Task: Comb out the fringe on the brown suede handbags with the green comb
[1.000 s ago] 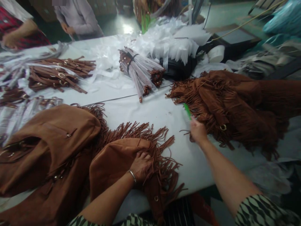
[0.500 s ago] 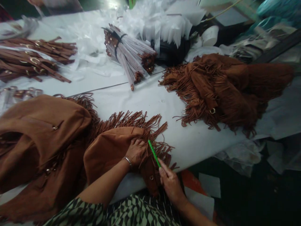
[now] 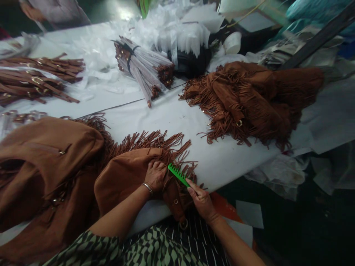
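A brown suede bag (image 3: 124, 173) with fringe (image 3: 146, 137) along its edge lies in front of me. My left hand (image 3: 155, 176), a bracelet at the wrist, presses on the bag beside the fringe with its fingers curled onto the material. My right hand (image 3: 202, 201) is closed around the end of a green comb (image 3: 178, 174). The comb's teeth face up and away from me, over the fringe just right of my left hand. A strap piece with a metal ring (image 3: 183, 223) hangs at the table's near edge.
Another brown bag (image 3: 52, 155) lies at the left, and a pile of fringed brown pieces (image 3: 249, 99) at the right. Bundled wrapped straps (image 3: 144, 68), loose buckled straps (image 3: 36, 79) and clear plastic (image 3: 188, 35) lie farther back. A person (image 3: 55, 13) stands across the table.
The comb has turned in my right hand, from edge-on to showing its teeth. My left hand stays on the bag. The whole view has shifted slightly.
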`<state>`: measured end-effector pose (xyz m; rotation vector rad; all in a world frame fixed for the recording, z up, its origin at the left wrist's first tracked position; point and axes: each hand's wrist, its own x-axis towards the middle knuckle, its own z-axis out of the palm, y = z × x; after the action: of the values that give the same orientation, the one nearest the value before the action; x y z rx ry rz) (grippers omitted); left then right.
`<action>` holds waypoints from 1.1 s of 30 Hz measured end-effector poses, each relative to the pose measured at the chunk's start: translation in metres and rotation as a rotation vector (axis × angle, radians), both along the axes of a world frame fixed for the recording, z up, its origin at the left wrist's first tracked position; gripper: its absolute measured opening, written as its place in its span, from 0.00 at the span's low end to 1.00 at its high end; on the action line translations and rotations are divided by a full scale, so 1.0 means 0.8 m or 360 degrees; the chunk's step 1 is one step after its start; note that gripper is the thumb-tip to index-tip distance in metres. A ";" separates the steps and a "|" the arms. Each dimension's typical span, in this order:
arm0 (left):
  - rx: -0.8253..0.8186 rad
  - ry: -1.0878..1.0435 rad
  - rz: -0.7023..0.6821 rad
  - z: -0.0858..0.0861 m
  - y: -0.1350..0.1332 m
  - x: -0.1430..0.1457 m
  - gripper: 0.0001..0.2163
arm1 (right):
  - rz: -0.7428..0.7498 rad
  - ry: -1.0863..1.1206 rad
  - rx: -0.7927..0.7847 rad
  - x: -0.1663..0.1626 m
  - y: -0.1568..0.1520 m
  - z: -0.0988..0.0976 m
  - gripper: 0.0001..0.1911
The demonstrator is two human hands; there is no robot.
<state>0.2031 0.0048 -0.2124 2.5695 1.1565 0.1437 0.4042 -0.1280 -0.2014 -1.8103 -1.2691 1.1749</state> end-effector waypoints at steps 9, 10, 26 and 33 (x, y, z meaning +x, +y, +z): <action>0.0065 -0.0204 0.0019 0.033 0.009 -0.038 0.21 | -0.0812 0.0467 -0.0092 0.077 0.002 0.052 0.19; 0.0147 -0.0217 0.0145 0.037 0.009 -0.049 0.22 | -0.0652 0.0251 -0.0086 0.067 -0.009 0.048 0.22; -0.0694 0.0694 0.0988 0.076 0.111 -0.179 0.27 | 0.0284 0.0107 -0.0192 -0.041 -0.058 0.011 0.33; -0.0774 0.0537 0.0629 0.210 0.200 -0.112 0.25 | -0.0091 0.0751 -0.0313 0.050 0.035 0.145 0.27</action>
<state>0.1137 0.1649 -0.0444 1.9632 1.5804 -0.4457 0.4445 -0.1004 -0.0855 -1.5563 -0.8491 1.6208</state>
